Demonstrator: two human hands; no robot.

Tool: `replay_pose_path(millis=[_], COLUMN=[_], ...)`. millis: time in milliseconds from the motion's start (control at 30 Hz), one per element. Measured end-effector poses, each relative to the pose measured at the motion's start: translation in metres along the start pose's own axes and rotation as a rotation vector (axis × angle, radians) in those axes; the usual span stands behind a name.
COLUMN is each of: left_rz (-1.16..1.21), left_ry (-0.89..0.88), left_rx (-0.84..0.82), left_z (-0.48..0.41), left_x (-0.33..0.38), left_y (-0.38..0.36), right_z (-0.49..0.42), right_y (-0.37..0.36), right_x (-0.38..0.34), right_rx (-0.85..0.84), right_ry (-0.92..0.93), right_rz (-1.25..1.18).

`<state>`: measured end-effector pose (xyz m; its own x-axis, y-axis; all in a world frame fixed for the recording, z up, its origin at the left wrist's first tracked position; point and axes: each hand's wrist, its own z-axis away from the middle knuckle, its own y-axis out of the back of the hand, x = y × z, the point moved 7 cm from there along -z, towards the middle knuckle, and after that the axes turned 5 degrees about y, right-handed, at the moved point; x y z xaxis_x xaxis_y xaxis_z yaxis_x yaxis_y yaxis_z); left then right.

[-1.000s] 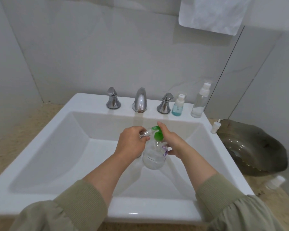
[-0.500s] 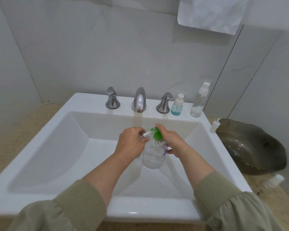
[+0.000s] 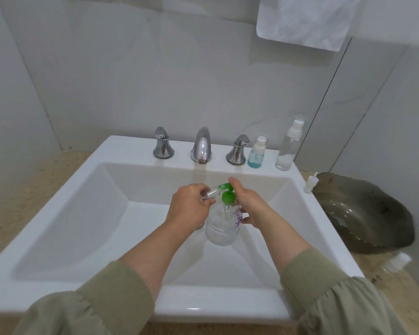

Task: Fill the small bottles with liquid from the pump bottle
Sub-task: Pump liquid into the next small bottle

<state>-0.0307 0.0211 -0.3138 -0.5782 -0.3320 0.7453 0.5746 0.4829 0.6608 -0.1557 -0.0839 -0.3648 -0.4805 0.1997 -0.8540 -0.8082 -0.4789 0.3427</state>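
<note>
— Where's the pump bottle [image 3: 221, 226]?

— Over the sink [image 3: 65, 213] basin, straight out from the tap [image 3: 201, 147] toward the person. It's clear, upright, with a green pump [image 3: 226, 195] on top and purple print on its side.

— Who has it?

— The right hand [image 3: 248, 205]. Its thumb and fingers curl around the bottle's right side, and 1 finger rests on top of the green pump head.

— And the other hand?

— The left hand [image 3: 189, 207] is just left of the pump. Its fingers are closed around a small clear bottle [image 3: 209, 193], thumb pressed against it, holding it tilted with its open end touching the pump's spout.

— Is liquid coming out?

— I can't tell; it's too small to see.

— Any other bottles?

— 2 stand on the sink's back ledge, right of the tap. Next to the right handle [image 3: 237, 151] is a short bottle [image 3: 255, 154] with blue liquid and a white pump. Further right is a tall clear bottle [image 3: 288, 147] with a white spray top and a little white stuff at the bottom.

— Anything beside the sink?

— A small white cap [image 3: 310, 183] stands at the sink's right edge, just beside a dark glass dish [image 3: 363, 213] on the counter. Nearer the person, right of the sink, something pale lies there, too blurred to name.

— And up above?

— A white towel [image 3: 302, 18] hangs on the wall, up and right of the tap. Both sleeves are olive green, pushed up the forearms.
</note>
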Motion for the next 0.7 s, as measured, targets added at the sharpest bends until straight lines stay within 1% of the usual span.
replay_pose_path(millis=[267, 433, 700], left_rz=[-0.016, -0.003, 0.005], left_ry=[-0.012, -0.022, -0.015], left_rx=[-0.013, -0.004, 0.003], left_z=[0.0009, 0.0009, 0.0019], left_x=[0.0013, 0.0033, 0.0038], left_y=[-0.001, 0.0007, 0.0022], right_z=[-0.0009, -0.0018, -0.0023], right_y=[-0.0008, -0.0015, 0.0004], right_x=[-0.001, 0.0023, 0.0008], right_rx=[0.036, 0.03, 0.021], right_ry=[0.043, 0.014, 0.008], right_rz=[0.0, -0.022, 0.005])
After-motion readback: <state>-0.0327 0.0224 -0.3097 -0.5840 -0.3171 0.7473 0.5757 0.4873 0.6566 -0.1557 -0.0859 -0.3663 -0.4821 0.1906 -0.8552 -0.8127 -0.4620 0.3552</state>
